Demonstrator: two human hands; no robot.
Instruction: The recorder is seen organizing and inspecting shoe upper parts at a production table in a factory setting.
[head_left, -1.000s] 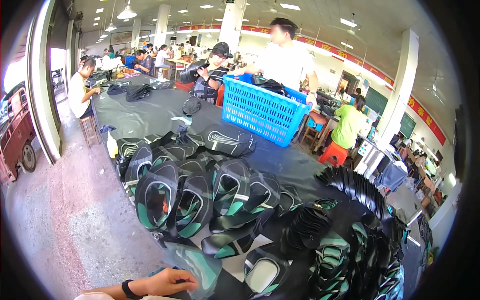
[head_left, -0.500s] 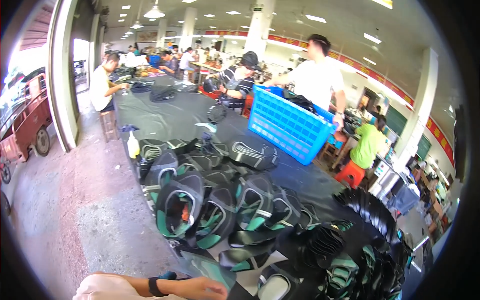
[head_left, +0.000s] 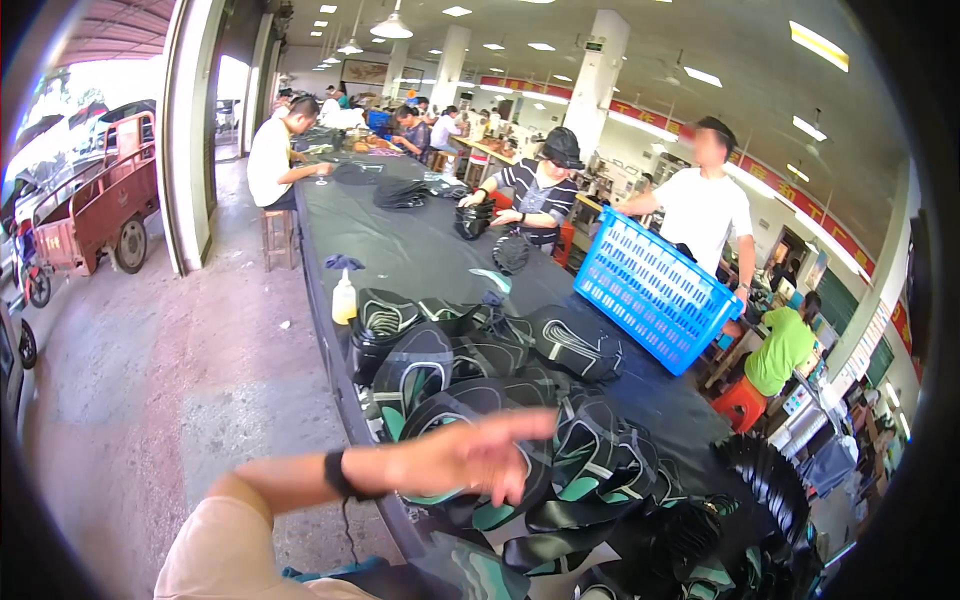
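Observation:
My left hand (head_left: 470,455), with a black band at the wrist, reaches over the near part of the table. Its index finger points to the right and the other fingers are partly bent; I see nothing held in it. Beneath and around it lie black, grey and green shoe uppers (head_left: 412,368), several of them partly hidden by the hand. Nested uppers (head_left: 575,342) form a bundle farther back. Closer to me are glossy black curved pieces (head_left: 575,514) and a grey-green sheet piece (head_left: 465,568). My right hand is out of view.
Across the dark-covered table (head_left: 430,240), a person in white holds a blue plastic crate (head_left: 650,290). Another in stripes handles black pieces (head_left: 474,218). A yellowish bottle (head_left: 344,300) stands by the left edge. Fanned black pieces (head_left: 765,475) lie at right.
My left hand has risen from the lower edge to over the uppers and now points. The view has shifted, and the person in white has turned toward me with the crate.

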